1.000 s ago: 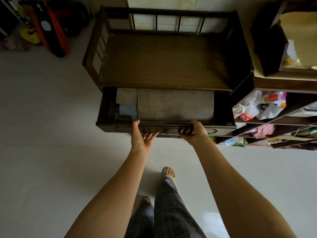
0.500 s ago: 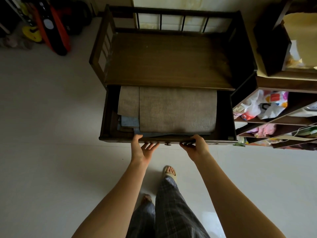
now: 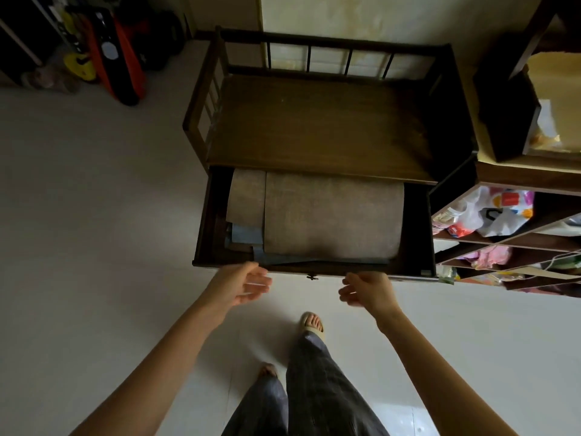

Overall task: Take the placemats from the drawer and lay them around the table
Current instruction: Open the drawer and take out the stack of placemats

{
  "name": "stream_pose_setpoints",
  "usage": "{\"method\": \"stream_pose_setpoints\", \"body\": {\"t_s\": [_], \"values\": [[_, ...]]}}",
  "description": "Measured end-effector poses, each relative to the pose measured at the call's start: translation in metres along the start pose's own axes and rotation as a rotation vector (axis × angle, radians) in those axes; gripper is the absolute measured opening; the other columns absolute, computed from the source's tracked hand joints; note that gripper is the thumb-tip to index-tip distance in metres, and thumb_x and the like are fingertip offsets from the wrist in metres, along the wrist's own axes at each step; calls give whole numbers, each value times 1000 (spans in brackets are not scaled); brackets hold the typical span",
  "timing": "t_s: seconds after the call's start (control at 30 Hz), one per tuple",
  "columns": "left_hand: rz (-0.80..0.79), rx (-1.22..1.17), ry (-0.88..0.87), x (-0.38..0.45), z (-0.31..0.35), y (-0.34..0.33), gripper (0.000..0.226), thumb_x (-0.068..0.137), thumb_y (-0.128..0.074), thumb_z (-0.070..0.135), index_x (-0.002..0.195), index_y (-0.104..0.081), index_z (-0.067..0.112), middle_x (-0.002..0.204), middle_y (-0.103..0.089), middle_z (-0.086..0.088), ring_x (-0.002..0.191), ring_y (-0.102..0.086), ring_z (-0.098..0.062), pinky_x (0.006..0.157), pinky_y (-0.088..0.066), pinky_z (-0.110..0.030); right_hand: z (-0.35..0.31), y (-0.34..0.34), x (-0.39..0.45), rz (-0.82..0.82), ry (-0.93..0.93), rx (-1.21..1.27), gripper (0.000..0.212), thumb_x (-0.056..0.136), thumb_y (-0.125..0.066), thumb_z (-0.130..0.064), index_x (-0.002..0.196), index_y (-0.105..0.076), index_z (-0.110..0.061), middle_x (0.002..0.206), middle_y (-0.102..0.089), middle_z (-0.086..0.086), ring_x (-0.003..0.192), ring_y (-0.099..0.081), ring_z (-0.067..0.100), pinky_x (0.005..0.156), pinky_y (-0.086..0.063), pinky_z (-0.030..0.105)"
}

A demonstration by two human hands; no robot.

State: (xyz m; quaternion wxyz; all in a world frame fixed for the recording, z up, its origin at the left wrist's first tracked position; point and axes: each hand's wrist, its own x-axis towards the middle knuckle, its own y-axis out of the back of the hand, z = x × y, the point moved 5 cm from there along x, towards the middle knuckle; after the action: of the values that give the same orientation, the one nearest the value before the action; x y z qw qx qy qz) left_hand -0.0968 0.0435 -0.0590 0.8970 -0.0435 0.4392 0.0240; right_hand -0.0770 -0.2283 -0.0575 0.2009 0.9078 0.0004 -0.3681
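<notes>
A dark wooden bench (image 3: 317, 121) with a railed back stands against the wall, and the drawer (image 3: 415, 234) under its seat is pulled out toward the person. Inside the drawer lies a stack of placemats (image 3: 333, 218): a large grey-brown one on top, another grey-brown one sticking out to its left, and blue ones (image 3: 246, 236) showing at the lower left edge beneath them. The stack fills most of the drawer, leaving dark gaps along the left and right walls. The left hand (image 3: 242, 286) hovers just in front of the drawer's front edge, near its left part, palm turned inward, fingers loosely spread and slightly curled, holding nothing. The right hand (image 3: 367, 291) hovers likewise in front of the front edge, further right, its fingers bent and apart, also empty; it is a little blurred. Neither hand touches the drawer front or the placemats. A small metal knob (image 3: 312, 277) sits on the drawer front between the two hands. Below, the person's legs in dark checked trousers (image 3: 317, 391) and a foot in a pale sandal (image 3: 312, 322) stand on the light floor (image 3: 94, 247). To the right of the bench is an open shelf unit (image 3: 509, 243) with plastic bags (image 3: 496, 215) and pink cloth in its compartments. At the far left corner stand red and black items (image 3: 116, 58) against the wall.
</notes>
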Motion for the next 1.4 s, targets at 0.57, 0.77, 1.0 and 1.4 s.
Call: {"method": "stream_pose_setpoints", "body": {"t_s": [0.57,0.77,1.0,1.4], "values": [[490,293,72,76,61,26,81,89,-57,52,147,-27,5,149,-32,-18,132,-37,-35,107,-39,-44,-81,-85,87,-231,821,-1178,108,80,-66,-53,151,12,-27,155,29,3,143,26,24,116,9,40],[611,60,108,78,66,17,73,87,-62,47,141,-39,5,146,-33,-17,127,-40,-33,88,-42,-35,-82,-80,95,-342,781,-1023,95,86,-59,-54,152,2,-27,157,24,-2,139,27,13,118,6,40],[538,-427,52,67,51,13,74,75,-80,28,137,-45,7,136,-49,-12,124,-49,-29,99,-49,-38,-84,-80,96,-388,757,-867,89,88,-57,-52,153,-2,-24,158,19,-5,140,24,11,113,12,35],[582,-310,11,70,64,-3,83,76,-79,20,145,-34,6,146,-42,-13,131,-43,-31,97,-41,-33,-89,-80,91,-423,727,-826,91,86,-59,-53,153,-4,-23,159,18,-2,144,21,15,116,11,38]]}}
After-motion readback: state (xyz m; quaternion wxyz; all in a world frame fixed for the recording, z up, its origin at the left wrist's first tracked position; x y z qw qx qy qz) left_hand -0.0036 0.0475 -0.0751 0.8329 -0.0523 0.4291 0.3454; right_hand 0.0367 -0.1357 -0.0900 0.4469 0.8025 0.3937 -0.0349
